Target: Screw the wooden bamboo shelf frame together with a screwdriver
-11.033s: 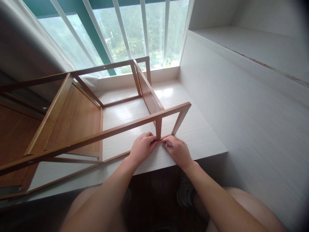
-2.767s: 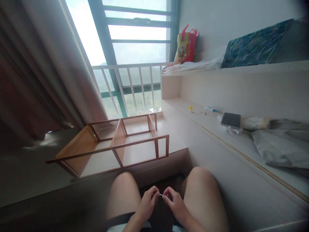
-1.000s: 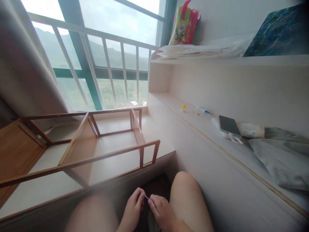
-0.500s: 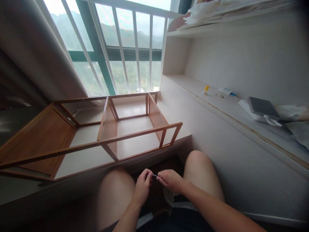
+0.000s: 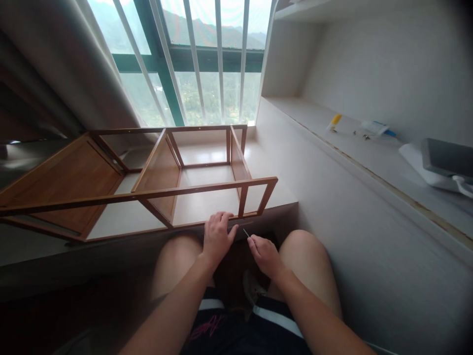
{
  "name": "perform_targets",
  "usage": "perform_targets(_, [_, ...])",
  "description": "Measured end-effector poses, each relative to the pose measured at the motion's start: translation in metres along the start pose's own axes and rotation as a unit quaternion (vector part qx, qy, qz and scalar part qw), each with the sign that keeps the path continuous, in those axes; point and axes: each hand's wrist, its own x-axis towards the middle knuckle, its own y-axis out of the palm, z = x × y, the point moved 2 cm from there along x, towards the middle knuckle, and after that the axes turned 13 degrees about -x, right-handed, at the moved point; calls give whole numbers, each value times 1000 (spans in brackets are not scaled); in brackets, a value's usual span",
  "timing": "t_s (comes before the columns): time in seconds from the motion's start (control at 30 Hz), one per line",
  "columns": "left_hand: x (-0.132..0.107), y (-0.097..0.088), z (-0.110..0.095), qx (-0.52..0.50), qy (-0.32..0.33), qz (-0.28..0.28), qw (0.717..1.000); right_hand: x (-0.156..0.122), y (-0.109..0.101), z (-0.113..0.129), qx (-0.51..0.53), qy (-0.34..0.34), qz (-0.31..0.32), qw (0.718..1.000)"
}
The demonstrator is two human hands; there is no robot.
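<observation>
A brown wooden shelf frame (image 5: 207,189) lies on its side on the white window ledge, its panels standing across it. My left hand (image 5: 217,236) is open at the near lower rail, its fingertips against or just in front of the wood; exact contact is unclear. To its right, my right hand (image 5: 266,255) is closed around a thin metal rod (image 5: 246,232), perhaps a small screwdriver or hex key. The rod's tip points up and left toward the rail, with a gap between them. Whatever handle it has is hidden in my fingers.
On the white shelf (image 5: 306,116) at right are a yellow-capped item (image 5: 335,121), small metal bits (image 5: 365,137), a clear plastic packet (image 5: 377,128) and a dark device (image 5: 449,158) with a white cable. A barred window (image 5: 218,88) stands behind; a curtain (image 5: 92,74) hangs left. My knees flank my hands.
My hands were together on the thin rod and have separated. The left let go and moved up to the frame's rail; the right raised the rod. The camera view has tilted down.
</observation>
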Motion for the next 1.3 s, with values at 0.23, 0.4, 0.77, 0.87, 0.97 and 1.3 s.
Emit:
perform_targets(0.23, [17, 27, 24, 70, 49, 45, 995, 12, 24, -3, -9, 66, -3, 998])
perform_targets(0.4, [10, 32, 29, 86, 42, 60, 994, 22, 29, -4, -23, 95, -9, 995])
perform_targets(0.77, [10, 33, 28, 80, 37, 52, 995, 29, 36, -2, -27, 109, -28, 993])
perform_targets(0.87, [10, 33, 27, 83, 35, 52, 995, 30, 37, -1, -28, 110, -28, 993])
perform_targets(0.97, [10, 33, 28, 85, 35, 56, 994, 30, 36, -1, -32, 113, -27, 993])
perform_targets(1.3, [9, 36, 31, 102, 40, 49, 993, 30, 34, 0, -48, 119, -41, 991])
